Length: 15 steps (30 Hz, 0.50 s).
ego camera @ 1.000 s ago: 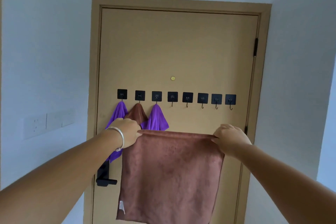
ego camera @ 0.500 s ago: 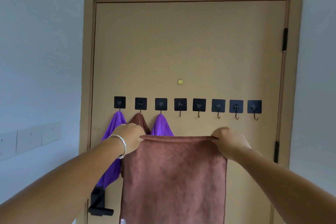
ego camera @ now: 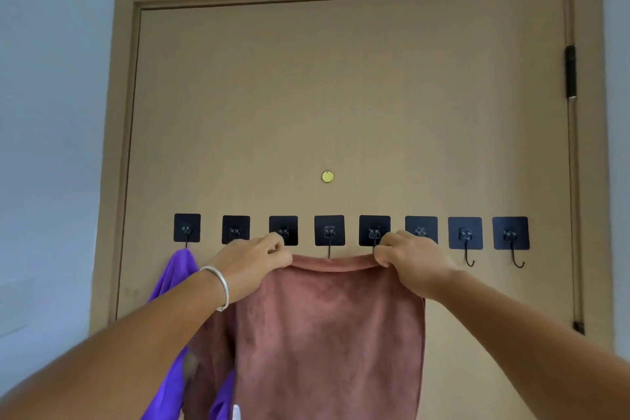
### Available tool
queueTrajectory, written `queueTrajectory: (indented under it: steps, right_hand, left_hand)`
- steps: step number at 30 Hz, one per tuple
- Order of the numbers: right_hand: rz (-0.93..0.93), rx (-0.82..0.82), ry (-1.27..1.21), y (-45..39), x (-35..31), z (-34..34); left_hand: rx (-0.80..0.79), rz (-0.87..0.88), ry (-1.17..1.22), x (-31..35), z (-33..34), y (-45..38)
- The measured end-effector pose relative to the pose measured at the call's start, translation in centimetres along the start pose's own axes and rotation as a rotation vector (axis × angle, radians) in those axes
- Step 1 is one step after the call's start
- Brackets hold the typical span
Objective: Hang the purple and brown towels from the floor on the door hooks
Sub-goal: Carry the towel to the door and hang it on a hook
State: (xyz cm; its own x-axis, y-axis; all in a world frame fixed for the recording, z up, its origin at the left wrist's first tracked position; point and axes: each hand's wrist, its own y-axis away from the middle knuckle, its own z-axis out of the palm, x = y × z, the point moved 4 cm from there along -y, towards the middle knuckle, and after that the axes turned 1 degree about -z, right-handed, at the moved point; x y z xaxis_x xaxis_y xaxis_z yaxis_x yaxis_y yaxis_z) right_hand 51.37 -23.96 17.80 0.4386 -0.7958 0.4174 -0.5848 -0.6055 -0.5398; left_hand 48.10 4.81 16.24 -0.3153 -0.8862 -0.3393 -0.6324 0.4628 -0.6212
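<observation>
— Where's your brown towel (ego camera: 327, 334)?

— Stretched between your two hands, top edge just under the fourth hook (ego camera: 329, 232) on the door (ego camera: 341, 95). Your left hand (ego camera: 254, 264) pinches its left corner; your right hand (ego camera: 414, 266) grips the right corner, fingers curled over the hem.

— And beyond your left hand?

— A purple towel (ego camera: 177, 280) hangs from the first hook (ego camera: 186, 228), beside your left wrist with its silver bangle (ego camera: 218, 286). Right of your right hand, two bare hooks (ego camera: 510, 235) stand apart from the cloth.
</observation>
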Motion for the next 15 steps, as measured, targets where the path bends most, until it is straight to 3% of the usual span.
queueTrajectory:
  steps: [4, 7, 15]
  right_hand:
    - [0.002, -0.029, 0.084, -2.8, 0.4, 1.6]
    - [0.061, -0.049, 0.092, -4.6, 0.1, 2.7]
    - [0.218, -0.132, 0.076, -6.4, -3.1, 6.2]
  left_hand:
    - [-0.09, 0.026, -0.092, -0.8, 2.6, -1.4]
    - [-0.11, -0.11, -0.115, -1.9, 3.4, -2.8]
    - [-0.232, -0.173, -0.224, 2.0, 6.9, -6.1]
